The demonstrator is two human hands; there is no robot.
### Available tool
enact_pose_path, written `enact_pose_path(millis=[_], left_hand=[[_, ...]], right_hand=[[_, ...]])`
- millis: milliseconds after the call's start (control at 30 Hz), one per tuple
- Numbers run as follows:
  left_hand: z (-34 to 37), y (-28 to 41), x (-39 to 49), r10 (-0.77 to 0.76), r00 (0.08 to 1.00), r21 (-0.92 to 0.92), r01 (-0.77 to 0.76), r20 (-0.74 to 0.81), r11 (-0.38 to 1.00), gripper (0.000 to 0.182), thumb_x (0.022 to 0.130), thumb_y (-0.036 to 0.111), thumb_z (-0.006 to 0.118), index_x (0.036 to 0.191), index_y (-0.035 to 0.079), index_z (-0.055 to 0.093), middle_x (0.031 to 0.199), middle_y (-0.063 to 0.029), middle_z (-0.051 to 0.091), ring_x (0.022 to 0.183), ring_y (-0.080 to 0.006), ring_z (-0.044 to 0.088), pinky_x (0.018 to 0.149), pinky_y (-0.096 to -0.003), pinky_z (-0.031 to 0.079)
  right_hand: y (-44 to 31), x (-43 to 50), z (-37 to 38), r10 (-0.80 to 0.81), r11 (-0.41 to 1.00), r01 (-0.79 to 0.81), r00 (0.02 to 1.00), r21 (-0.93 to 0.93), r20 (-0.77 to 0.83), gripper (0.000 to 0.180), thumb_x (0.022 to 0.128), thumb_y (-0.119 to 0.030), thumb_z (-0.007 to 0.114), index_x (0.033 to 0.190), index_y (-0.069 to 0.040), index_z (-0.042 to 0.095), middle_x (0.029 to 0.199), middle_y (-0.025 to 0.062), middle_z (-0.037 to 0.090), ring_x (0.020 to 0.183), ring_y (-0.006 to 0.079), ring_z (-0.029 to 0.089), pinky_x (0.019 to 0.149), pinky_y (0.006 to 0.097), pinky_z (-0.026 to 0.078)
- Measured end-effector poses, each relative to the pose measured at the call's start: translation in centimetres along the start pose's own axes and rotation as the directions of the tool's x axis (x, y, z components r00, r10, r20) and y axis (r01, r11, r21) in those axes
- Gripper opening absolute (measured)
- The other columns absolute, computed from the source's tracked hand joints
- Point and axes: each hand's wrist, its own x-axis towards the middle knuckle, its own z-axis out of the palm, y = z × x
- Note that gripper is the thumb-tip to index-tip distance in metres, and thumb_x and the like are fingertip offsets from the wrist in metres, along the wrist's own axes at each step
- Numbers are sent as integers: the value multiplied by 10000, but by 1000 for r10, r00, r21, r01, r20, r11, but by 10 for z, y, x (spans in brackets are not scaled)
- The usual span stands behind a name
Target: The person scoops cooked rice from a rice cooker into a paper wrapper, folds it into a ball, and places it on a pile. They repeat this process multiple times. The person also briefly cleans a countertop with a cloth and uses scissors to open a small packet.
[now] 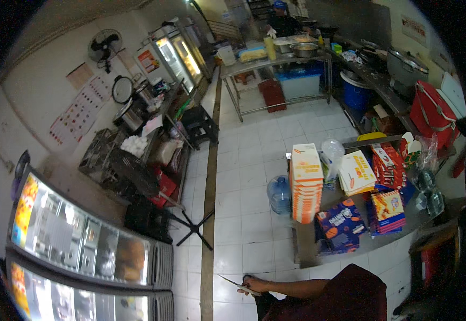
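My right hand (253, 285) is at the bottom centre, fingers closed round the pale handle of what looks like a knife (229, 280). Its thin blade points up and left over the white floor tiles. The arm reaches in from a dark red sleeve at the lower right. My left hand is out of view. Beyond the arm, a metal table (308, 240) bears a tall stack of orange and white cartons (307, 180), more printed cartons (356, 172), dark blue boxes (341, 222), red packaging (389, 166) and clear plastic bags (431, 188).
Two lit glass-door coolers (84, 236) stand at the lower left, a pedestal fan's base (194, 228) near them. A blue water bottle (279, 194) is beside the table. At the back, a person (283, 22) stands behind a steel table (245, 69) with trays and bowls.
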Motion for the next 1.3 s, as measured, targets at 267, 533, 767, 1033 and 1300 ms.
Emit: enact_pose_path(millis=[267, 533, 767, 1033, 1300], left_hand=[[-22, 173, 219, 103, 984, 49, -111, 143, 993, 313, 785, 158, 744, 963, -82, 651, 910, -122, 688, 782, -161, 631, 674, -303, 510], [76, 466, 432, 713, 602, -315, -640, 361, 700, 291, 787, 156, 744, 963, -60, 660, 916, -111, 689, 767, -156, 635, 657, -306, 517], [269, 654, 388, 521, 488, -155, -608, 700, 778, 305, 835, 209, 702, 1028, -23, 658, 907, -123, 683, 750, -178, 634, 707, -324, 515], [413, 836, 348, 339, 398, 107, -767, 853, 632, 252, 844, 125, 694, 1027, -43, 654, 876, -78, 680, 769, -152, 630, 697, -287, 507], [617, 951, 324, 324, -44, -210, -841, 945, 498, 278, 809, 158, 726, 989, -45, 667, 837, -51, 674, 725, -118, 575, 643, -288, 472]], right_hand=[[-106, 115, -123, -107, 966, 180, 933, 188, -343, 514, 812, -286, 751, 1170, 28, 559, 843, 98, 710, 593, 156, 648, 448, 302, 507], [-161, 173, -284, 113, 620, 552, 640, 557, -760, 422, 811, -172, 761, 1137, -30, 534, 724, 68, 619, 605, 151, 642, 383, 246, 424], [-209, 220, -470, 54, 699, 526, 637, 484, -769, 566, 843, -233, 731, 1286, -53, 428, 904, 157, 694, 544, 134, 591, 417, 262, 435], [-280, 219, -623, 84, 719, 648, 277, 251, -957, 663, 709, -196, 849, 1240, -64, 473, 837, 88, 660, 647, 126, 590, 509, 288, 471], [-262, 190, -786, 337, 495, 839, 53, 225, -940, 611, 722, -188, 837, 1211, -70, 491, 768, 72, 660, 585, 118, 593, 488, 260, 475]])
